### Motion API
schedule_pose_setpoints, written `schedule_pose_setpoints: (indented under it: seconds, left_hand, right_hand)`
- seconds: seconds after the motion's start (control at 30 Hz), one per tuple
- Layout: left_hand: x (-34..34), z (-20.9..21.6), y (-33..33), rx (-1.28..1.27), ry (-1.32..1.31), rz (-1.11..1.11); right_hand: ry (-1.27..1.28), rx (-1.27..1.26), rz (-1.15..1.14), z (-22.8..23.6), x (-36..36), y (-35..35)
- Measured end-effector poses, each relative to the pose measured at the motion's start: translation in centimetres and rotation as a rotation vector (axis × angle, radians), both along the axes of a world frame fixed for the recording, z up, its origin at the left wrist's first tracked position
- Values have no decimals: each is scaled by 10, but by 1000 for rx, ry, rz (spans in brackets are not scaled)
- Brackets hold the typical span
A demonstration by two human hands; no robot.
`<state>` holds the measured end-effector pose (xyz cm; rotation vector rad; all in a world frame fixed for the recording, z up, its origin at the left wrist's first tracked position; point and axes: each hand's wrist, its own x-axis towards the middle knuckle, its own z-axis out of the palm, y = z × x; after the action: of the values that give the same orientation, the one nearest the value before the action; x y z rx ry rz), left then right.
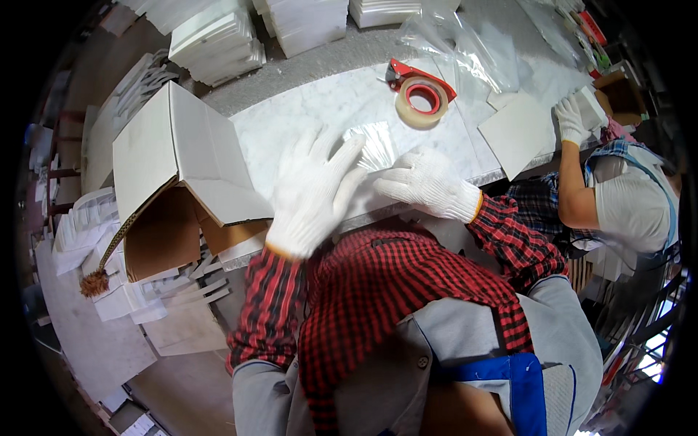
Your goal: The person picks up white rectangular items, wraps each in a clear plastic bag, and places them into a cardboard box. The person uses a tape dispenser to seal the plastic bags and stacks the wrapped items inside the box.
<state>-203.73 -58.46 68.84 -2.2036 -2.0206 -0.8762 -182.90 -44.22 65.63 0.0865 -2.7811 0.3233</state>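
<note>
A small fan of shiny, silvery-white flat pieces (376,144) lies on the white marble-patterned tabletop (283,98); I cannot make out exactly what they are. My left hand (313,189), in a white knit glove, is at their left with its fingers spread. At their near right edge is my right hand (430,185), gloved the same way, its fingers stretched out toward the left hand. Neither hand visibly grips anything, though the pieces' near edge is partly hidden by the fingers. Beyond the right hand sits a red tape dispenser (441,83) with a roll of clear tape (422,103).
An open white cardboard box (211,156) with a brown inside stands at the left. White sheets (518,131) lie at the right, near a co-worker (625,196) with a gloved hand on a white box. Stacked white boards (214,47) and clear plastic bags (465,43) are at the back.
</note>
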Motion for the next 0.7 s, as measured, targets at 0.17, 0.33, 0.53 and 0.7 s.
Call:
schedule_pose_setpoints:
  seconds: [0.17,0.33,0.53,0.7]
  left_hand:
    - [-19,-30,12,-138,235,-46]
    - [-16,-43,7,-115,212,16]
    - [-16,-45,8,-84,197,87]
    - [-25,-25,12,-131,101,-10]
  right_hand:
    - [14,-298,-138,35,-1,-8]
    - [176,-138,-243,23,-50,5]
    - [46,-15,-140,11,-38,21]
    - [-53,5,-52,19,-45,36]
